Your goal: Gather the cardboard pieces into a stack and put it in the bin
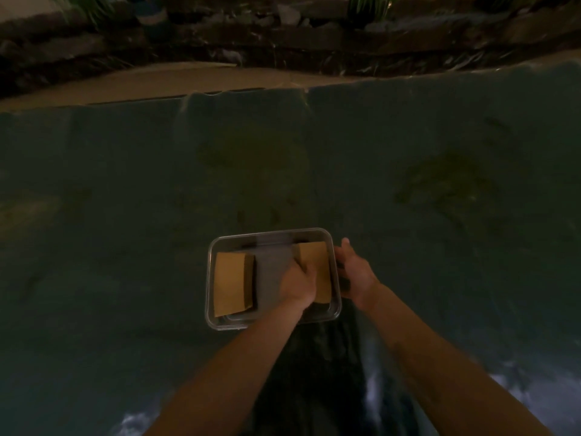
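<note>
a clear plastic bin sits on a dark green mat, and at its left end lies a stack of brown cardboard pieces. toward the right end, the left hand reaches into the bin with fingers closed on a second cardboard stack. just outside the bin's right wall, the right hand has fingers loosely open against the rim.
</note>
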A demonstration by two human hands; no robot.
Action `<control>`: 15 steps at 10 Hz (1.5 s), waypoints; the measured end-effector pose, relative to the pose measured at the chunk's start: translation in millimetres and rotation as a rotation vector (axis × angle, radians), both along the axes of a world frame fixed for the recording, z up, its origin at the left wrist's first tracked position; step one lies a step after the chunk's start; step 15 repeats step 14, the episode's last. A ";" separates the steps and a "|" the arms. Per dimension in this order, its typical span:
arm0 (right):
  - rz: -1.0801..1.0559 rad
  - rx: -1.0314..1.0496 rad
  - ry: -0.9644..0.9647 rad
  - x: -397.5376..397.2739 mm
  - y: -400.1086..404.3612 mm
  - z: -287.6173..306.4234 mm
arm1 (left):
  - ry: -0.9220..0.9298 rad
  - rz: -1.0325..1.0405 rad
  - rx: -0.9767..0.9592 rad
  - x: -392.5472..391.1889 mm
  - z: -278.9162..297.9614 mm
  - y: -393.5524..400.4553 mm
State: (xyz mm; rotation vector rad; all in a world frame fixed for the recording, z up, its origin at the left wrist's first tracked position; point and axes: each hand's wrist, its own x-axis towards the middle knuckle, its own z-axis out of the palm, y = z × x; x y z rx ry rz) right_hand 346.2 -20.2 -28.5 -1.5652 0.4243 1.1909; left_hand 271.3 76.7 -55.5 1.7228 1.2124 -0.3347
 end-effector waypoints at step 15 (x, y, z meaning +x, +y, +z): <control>-0.090 0.040 -0.176 -16.3 -26.4 14.9 | -0.265 0.019 0.047 -50.0 35.5 31.8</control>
